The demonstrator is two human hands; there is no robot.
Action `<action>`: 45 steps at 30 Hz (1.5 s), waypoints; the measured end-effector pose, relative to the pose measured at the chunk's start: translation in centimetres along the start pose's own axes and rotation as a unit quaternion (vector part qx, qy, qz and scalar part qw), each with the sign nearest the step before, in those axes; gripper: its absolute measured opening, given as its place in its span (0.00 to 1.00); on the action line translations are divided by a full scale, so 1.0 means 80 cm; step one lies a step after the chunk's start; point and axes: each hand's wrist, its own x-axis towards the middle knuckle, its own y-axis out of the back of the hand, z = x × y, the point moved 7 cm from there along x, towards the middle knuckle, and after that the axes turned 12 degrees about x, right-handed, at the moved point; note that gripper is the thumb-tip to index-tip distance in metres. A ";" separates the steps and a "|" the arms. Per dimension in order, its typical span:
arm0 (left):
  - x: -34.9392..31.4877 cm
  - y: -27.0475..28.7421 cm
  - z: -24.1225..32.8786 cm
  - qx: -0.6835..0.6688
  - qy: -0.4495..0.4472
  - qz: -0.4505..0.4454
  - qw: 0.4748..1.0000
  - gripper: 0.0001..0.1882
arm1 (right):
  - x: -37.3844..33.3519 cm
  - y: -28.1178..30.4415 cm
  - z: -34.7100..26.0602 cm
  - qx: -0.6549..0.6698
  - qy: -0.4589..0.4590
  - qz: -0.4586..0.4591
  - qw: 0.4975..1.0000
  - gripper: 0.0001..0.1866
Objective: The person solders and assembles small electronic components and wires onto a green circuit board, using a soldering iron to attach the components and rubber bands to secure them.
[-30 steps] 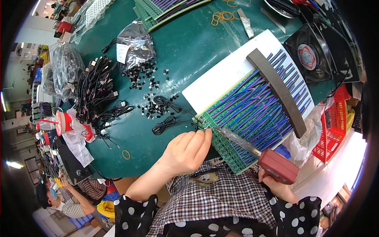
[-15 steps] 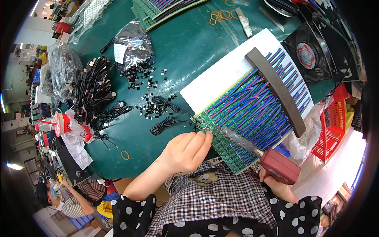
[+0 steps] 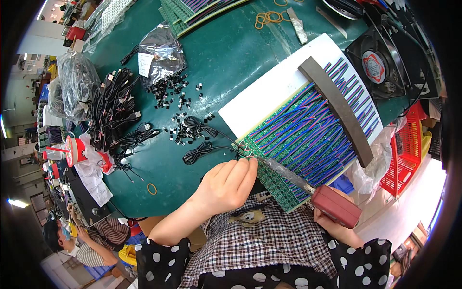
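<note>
A panel of green circuit boards (image 3: 276, 180) lies at a slant on a white sheet (image 3: 255, 106), with rows of blue and pink wires (image 3: 308, 123) over it. My left hand (image 3: 227, 185) is closed at the panel's left edge, its fingertips pinching the stripped end of a black cable (image 3: 219, 146) against the board. The cable's coil rests on the table to the left. In my right hand (image 3: 332, 226) is a red soldering gun (image 3: 336, 207), its tip at the board beside my left fingertips. The gun's body hides part of my right fingers.
A dark curved bar (image 3: 337, 108) lies across the wires. Left of the panel are small black connectors (image 3: 168, 91), a silvery bag (image 3: 163, 53) and a bundle of black USB cables (image 3: 113, 111). A fan (image 3: 375, 67) stands at the right, near a red basket (image 3: 404, 149).
My right hand has shifted the soldering gun a little to the left, bringing its tip close to my left fingertips. My left hand keeps its pinch and has barely moved.
</note>
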 end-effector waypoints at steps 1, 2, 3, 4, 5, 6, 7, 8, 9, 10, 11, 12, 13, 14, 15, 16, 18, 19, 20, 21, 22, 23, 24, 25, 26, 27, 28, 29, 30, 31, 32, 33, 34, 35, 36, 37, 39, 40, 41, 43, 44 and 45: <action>0.000 0.000 0.000 0.000 0.000 -0.001 1.000 0.16 | -0.009 -0.001 0.014 0.034 -0.051 0.012 0.998 0.30; 0.000 0.000 0.000 0.000 0.001 -0.005 1.000 0.16 | -0.017 -0.001 0.025 0.067 -0.100 0.023 0.992 0.29; 0.000 0.001 0.001 0.001 0.001 -0.010 1.000 0.16 | -0.020 0.000 0.024 0.068 -0.099 0.023 0.992 0.29; 0.000 0.001 0.001 0.002 0.001 -0.010 1.000 0.16 | -0.024 0.000 0.032 0.130 -0.153 0.025 0.979 0.29; -0.001 0.001 0.000 -0.001 0.000 -0.008 1.000 0.16 | -0.029 -0.002 0.037 0.187 -0.207 0.030 0.960 0.28; -0.001 0.000 -0.001 -0.003 -0.002 -0.007 1.000 0.16 | -0.030 -0.003 0.035 0.184 -0.209 0.033 0.960 0.28; -0.002 -0.001 -0.002 -0.008 -0.003 -0.003 1.000 0.16 | -0.030 -0.001 0.030 0.165 -0.193 0.044 0.966 0.28; -0.002 0.000 -0.001 -0.004 0.001 -0.006 1.000 0.15 | -0.029 0.000 0.031 0.155 -0.174 0.049 0.971 0.29; -0.002 0.000 0.000 -0.001 0.005 -0.008 1.000 0.15 | -0.030 0.000 0.034 0.159 -0.172 0.047 0.971 0.29; -0.003 0.000 0.002 0.003 0.005 -0.010 1.000 0.15 | -0.030 0.000 0.037 0.190 -0.165 0.054 0.966 0.28; -0.002 0.000 0.001 0.005 0.011 -0.011 1.000 0.15 | -0.030 0.001 0.036 0.218 -0.160 0.065 0.961 0.28; -0.001 0.000 0.001 0.007 0.017 -0.011 1.000 0.14 | -0.031 0.002 0.036 0.218 -0.160 0.066 0.961 0.28; 0.000 0.001 0.002 0.007 0.016 -0.011 1.000 0.14 | -0.030 0.001 0.034 0.175 -0.155 0.050 0.971 0.28; 0.001 0.001 -0.003 -0.013 0.049 -0.011 0.999 0.13 | -0.030 0.001 0.032 0.132 -0.150 0.034 0.979 0.27; 0.001 0.002 -0.008 -0.032 0.081 -0.011 0.996 0.13 | -0.027 0.002 0.028 0.133 -0.150 0.034 0.979 0.27; 0.002 0.004 -0.007 -0.031 0.083 -0.011 0.996 0.13 | -0.023 0.003 0.026 0.210 -0.187 0.045 0.959 0.27; 0.004 0.006 -0.013 -0.049 0.124 0.015 0.991 0.12 | -0.027 0.002 0.023 0.277 -0.226 0.067 0.931 0.27; 0.005 0.005 -0.013 -0.055 0.122 0.018 0.991 0.12 | -0.031 0.002 0.023 0.222 -0.230 0.055 0.946 0.28; 0.005 0.004 -0.013 -0.056 0.141 0.016 0.988 0.12 | -0.034 0.001 0.029 0.175 -0.228 0.033 0.957 0.28; 0.004 0.004 -0.013 -0.057 0.159 0.015 0.986 0.11 | -0.038 -0.001 0.036 0.178 -0.226 0.029 0.957 0.28; 0.005 0.003 -0.011 -0.053 0.160 0.013 0.986 0.11 | -0.040 -0.001 0.041 0.187 -0.207 0.038 0.960 0.29; 0.006 0.001 -0.012 -0.056 0.171 0.015 0.984 0.11 | -0.041 0.001 0.040 0.192 -0.191 0.051 0.961 0.30; 0.007 0.001 -0.013 -0.059 0.181 0.016 0.982 0.11 | -0.039 0.000 0.037 0.191 -0.191 0.051 0.961 0.30; 0.007 0.002 -0.013 -0.059 0.181 0.016 0.982 0.11 | -0.035 0.000 0.032 0.236 -0.185 0.064 0.952 0.31; 0.007 0.001 -0.014 -0.067 0.186 0.011 0.980 0.10 | -0.033 0.000 0.028 0.279 -0.178 0.077 0.940 0.31; 0.007 0.000 -0.016 -0.075 0.191 0.005 0.979 0.10 | -0.032 0.000 0.028 0.279 -0.178 0.078 0.940 0.31; 0.008 0.000 -0.016 -0.075 0.191 0.005 0.979 0.10 | -0.031 -0.001 0.028 0.259 -0.182 0.064 0.946 0.32; 0.008 -0.001 -0.017 -0.088 0.199 -0.002 0.976 0.10 | -0.030 -0.002 0.028 0.240 -0.185 0.051 0.952 0.32; 0.009 -0.003 -0.019 -0.100 0.207 -0.009 0.973 0.10 | -0.029 0.000 0.028 0.241 -0.185 0.051 0.951 0.32; 0.010 -0.002 -0.019 -0.098 0.207 -0.010 0.973 0.10 | -0.028 0.002 0.028 0.253 -0.188 0.041 0.948 0.32; 0.010 -0.004 -0.023 -0.125 0.212 -0.022 0.969 0.10 | -0.028 0.001 0.025 0.260 -0.192 0.035 0.946 0.33; 0.010 -0.006 -0.025 -0.152 0.217 -0.034 0.964 0.09 | -0.029 0.000 0.026 0.257 -0.194 0.037 0.946 0.33; 0.010 -0.007 -0.024 -0.156 0.216 -0.033 0.963 0.09 | -0.030 0.000 0.026 0.253 -0.176 0.043 0.950 0.34; 0.009 -0.006 -0.023 -0.144 0.227 -0.032 0.963 0.09 | -0.030 -0.001 0.026 0.254 -0.155 0.044 0.954 0.34; 0.009 -0.006 -0.023 -0.133 0.238 -0.032 0.962 0.08 | -0.030 -0.001 0.025 0.255 -0.154 0.043 0.954 0.34; 0.010 -0.006 -0.021 -0.131 0.239 -0.032 0.962 0.08 | -0.032 0.000 0.026 0.261 -0.172 0.050 0.948 0.34; 0.010 -0.007 -0.021 -0.128 0.252 -0.038 0.958 0.08 | -0.037 -0.001 0.031 0.267 -0.191 0.058 0.943 0.35; 0.010 -0.007 -0.021 -0.128 0.252 -0.038 0.958 0.08 | -0.041 0.000 0.035 0.231 -0.186 0.057 0.953 0.35; 0.011 -0.007 -0.021 -0.126 0.255 -0.039 0.958 0.08 | -0.044 0.002 0.037 0.194 -0.180 0.056 0.963 0.35; 0.011 -0.007 -0.021 -0.123 0.258 -0.039 0.958 0.08 | -0.045 0.001 0.043 0.179 -0.181 0.033 0.966 0.35; 0.011 -0.008 -0.021 -0.123 0.259 -0.042 0.957 0.08 | -0.045 -0.001 0.043 0.164 -0.184 0.011 0.969 0.35; 0.011 -0.009 -0.021 -0.123 0.259 -0.044 0.957 0.08 | -0.044 -0.001 0.044 0.163 -0.184 0.012 0.969 0.35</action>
